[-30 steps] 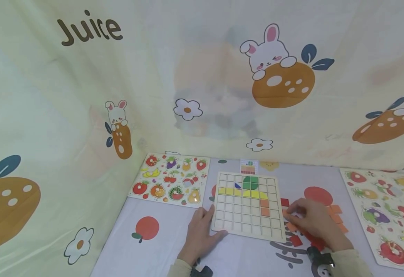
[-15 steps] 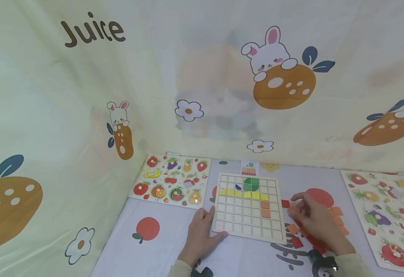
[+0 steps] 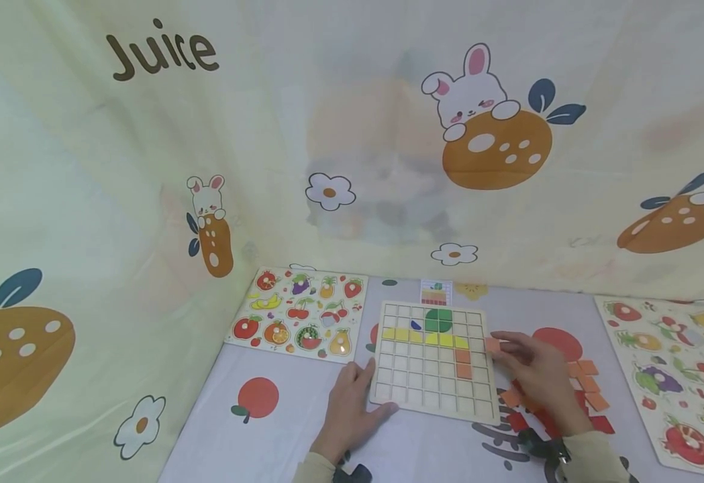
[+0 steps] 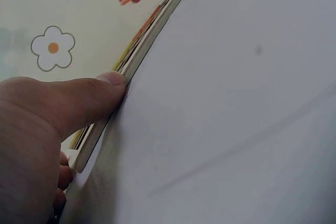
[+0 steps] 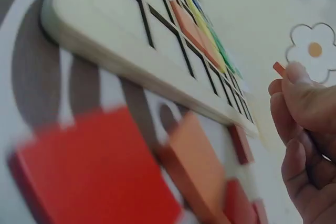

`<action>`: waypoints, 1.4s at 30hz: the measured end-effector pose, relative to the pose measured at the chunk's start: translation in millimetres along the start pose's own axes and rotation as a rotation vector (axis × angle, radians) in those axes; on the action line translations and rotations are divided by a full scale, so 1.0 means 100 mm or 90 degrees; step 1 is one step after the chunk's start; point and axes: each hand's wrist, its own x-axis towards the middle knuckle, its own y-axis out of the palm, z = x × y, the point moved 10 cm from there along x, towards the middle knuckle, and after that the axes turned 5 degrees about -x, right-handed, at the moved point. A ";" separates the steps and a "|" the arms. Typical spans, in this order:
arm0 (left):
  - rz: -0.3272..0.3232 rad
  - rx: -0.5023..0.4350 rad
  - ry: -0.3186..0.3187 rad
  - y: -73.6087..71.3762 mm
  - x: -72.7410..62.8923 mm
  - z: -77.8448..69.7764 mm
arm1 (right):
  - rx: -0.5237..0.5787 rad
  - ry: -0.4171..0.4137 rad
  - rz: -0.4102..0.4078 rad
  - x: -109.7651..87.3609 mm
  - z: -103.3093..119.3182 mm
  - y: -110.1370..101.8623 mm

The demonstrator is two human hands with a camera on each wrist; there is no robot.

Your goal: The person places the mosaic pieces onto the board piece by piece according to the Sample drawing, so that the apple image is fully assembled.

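Note:
A pale wooden grid board (image 3: 415,384) lies in the middle of the head view. Set in it are a green shape (image 3: 439,320), a small blue piece (image 3: 415,325), a row of yellow pieces (image 3: 397,333) and two orange squares (image 3: 462,363). My left hand (image 3: 348,410) holds its near left corner; in the left wrist view the thumb (image 4: 94,100) presses the front edge. Just beyond the board's right edge, my right hand (image 3: 539,376) pinches an orange square tile (image 3: 493,345) between thumb and fingers, raised off the table in the right wrist view.
Several loose orange tiles (image 3: 596,401) and red tiles (image 5: 100,166) lie under and around the right hand. A small picture card (image 3: 435,292) sits behind the board. Fruit puzzle boards flank it, one left (image 3: 294,314) and one right (image 3: 672,376). A printed curtain (image 3: 376,221) rises behind.
My right hand has picked up the orange tile from beside the board and brought it up and left to the board's right edge. The left hand has stayed on the corner.

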 end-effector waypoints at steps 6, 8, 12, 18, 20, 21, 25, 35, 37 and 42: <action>-0.002 0.003 0.002 -0.01 0.00 -0.01 | 0.046 0.039 0.031 0.02 0.07 0.20; -0.001 0.004 0.002 0.00 0.00 0.00 | 0.061 0.041 0.043 0.04 0.10 0.26; 0.000 0.003 0.002 0.00 0.00 0.00 | 0.097 0.019 0.055 0.07 0.18 0.35; -0.001 0.001 0.006 0.00 0.00 0.00 | 0.054 -0.027 0.080 0.12 0.31 0.48; -0.002 0.001 0.006 0.00 0.00 0.00 | 0.034 -0.024 0.101 0.13 0.32 0.53; -0.002 0.001 0.006 0.00 0.01 0.00 | 0.023 -0.023 0.107 0.14 0.33 0.55; -0.003 0.002 0.007 0.00 0.01 0.01 | -0.018 -0.018 0.121 0.14 0.35 0.63; -0.009 0.028 0.014 0.00 0.01 0.01 | -0.048 -0.008 0.157 0.14 0.42 0.69; -0.010 0.028 0.015 0.00 0.01 0.01 | -0.048 -0.004 0.154 0.15 0.43 0.69; -0.008 0.026 0.017 0.00 0.01 0.01 | -0.055 -0.010 0.127 0.16 0.45 0.66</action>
